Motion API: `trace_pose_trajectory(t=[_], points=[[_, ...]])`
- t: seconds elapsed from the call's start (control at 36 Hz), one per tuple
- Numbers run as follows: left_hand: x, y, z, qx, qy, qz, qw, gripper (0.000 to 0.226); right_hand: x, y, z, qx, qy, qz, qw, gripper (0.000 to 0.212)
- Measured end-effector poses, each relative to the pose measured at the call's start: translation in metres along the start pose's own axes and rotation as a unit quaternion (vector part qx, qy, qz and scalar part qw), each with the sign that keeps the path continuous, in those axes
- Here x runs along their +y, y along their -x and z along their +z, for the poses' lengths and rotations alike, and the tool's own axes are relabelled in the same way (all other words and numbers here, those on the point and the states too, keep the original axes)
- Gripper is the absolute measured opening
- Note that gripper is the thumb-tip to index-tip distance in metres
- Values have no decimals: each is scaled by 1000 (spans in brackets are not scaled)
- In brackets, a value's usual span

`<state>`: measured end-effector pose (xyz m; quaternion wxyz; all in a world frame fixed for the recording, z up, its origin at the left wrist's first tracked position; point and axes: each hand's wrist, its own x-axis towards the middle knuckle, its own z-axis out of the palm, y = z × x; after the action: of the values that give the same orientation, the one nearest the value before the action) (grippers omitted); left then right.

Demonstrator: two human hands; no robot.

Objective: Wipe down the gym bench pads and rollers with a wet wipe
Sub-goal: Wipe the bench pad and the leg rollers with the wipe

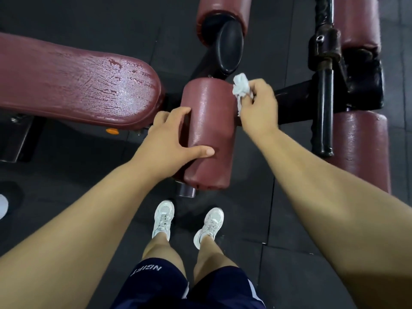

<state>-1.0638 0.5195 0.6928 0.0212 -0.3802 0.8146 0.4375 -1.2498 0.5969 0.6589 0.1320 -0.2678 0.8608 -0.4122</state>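
A maroon foam roller stands in the middle of the view, its surface glistening wet. My left hand grips its left side, thumb across the front and fingers curled round the far edge. My right hand pinches a crumpled white wet wipe against the roller's upper right edge. The long maroon bench pad lies to the left, its worn end shiny with moisture.
Another roller sits at the top behind a black end cap. Two more rollers and a black steel bar stand at the right. Black rubber floor mats lie below, with my white shoes close to the roller.
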Motion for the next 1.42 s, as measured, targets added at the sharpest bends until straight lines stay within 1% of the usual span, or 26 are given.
trace_pose_trajectory(t=[0.06, 0.11, 0.17, 0.22, 0.28, 0.33, 0.36, 0.42, 0.47, 0.56, 0.61, 0.67, 0.69, 0.75, 0.83, 0.89, 0.92, 0.97, 1.0, 1.03, 1.08, 1.17, 1.22, 1.31, 1.36, 1.42], points=[[-7, -2, -5, -15, 27, 2, 1000, 94, -4, 12, 1, 5, -9, -19, 1000, 15], [-19, -7, -9, -48, 63, -2, 997, 92, -1, 38, 0, 5, 10, -92, 996, 15], [-28, -11, -12, -101, 97, -16, 990, 91, 9, 74, -3, -26, 35, -167, 985, 13], [-31, -14, -12, -136, 113, -32, 984, 95, 20, 109, -8, -55, 48, -220, 973, 7], [-29, -15, -9, -132, 81, -29, 987, 92, 28, 129, -12, -71, 47, -254, 963, 16], [-18, -11, -7, -88, 25, -13, 996, 82, 32, 124, -14, -80, 45, -270, 958, 19], [-11, -7, -5, -60, 3, -7, 998, 82, 30, 117, -14, -83, 45, -260, 961, 19], [0, 1, -2, -22, -29, -2, 999, 93, 23, 95, -9, -77, 34, -219, 972, 21], [5, 6, 1, 0, -49, 9, 999, 98, 14, 66, -2, -39, 4, -145, 989, 20], [4, 3, 0, -9, -28, 1, 1000, 97, 11, 15, 9, 15, -46, 13, 999, 28], [0, -1, -3, -35, -25, 4, 999, 96, 14, -4, 12, 13, -45, 52, 998, 29], [-8, -6, -6, -59, -9, 4, 998, 96, 9, -1, 10, 10, -42, 46, 998, 30], [-12, -9, -7, -72, 9, -3, 997, 95, 5, 9, 7, 12, -41, 28, 999, 30], [-21, -12, -9, -108, 71, -25, 991, 92, 3, 39, 4, 21, -30, -28, 999, 23], [-29, -13, -9, -138, 156, -37, 977, 88, 13, 96, -1, -13, -7, -121, 993, 12], [-28, -11, -8, -128, 172, -33, 976, 84, 23, 127, -5, -38, -1, -191, 981, 12], [-27, -9, -6, -113, 169, -28, 979, 83, 26, 137, -7, -43, -5, -218, 975, 17], [-20, -5, -2, -66, 114, -16, 991, 78, 29, 141, -8, -48, -7, -243, 969, 26], [-17, -2, 0, -42, 75, -8, 996, 79, 29, 136, -8, -48, -1, -241, 969, 29], [-12, 1, 1, -24, 38, -2, 999, 85, 27, 129, -7, -48, 1, -225, 973, 29], [-5, 4, 3, -9, 0, -1, 1000, 101, 20, 109, -4, -38, -17, -153, 987, 26], [-6, 3, 1, -9, 10, 1, 1000, 104, 10, 66, 4, -1, -45, -20, 999, 28], [-10, 0, -4, -20, 31, 1, 999, 100, 9, 35, 7, 14, -37, 23, 999, 23], [-18, -3, -10, -47, 109, -8, 993, 92, 6, 5, 7, 7, -28, 53, 998, 18], [-27, -7, -11, -75, 152, -17, 985, 83, 1, 4, 7, 2, -31, 42, 999, 23], [-37, -9, -11, -95, 181, -30, 978, 81, -5, 17, 5, 2, -28, 11, 1000, 27]])
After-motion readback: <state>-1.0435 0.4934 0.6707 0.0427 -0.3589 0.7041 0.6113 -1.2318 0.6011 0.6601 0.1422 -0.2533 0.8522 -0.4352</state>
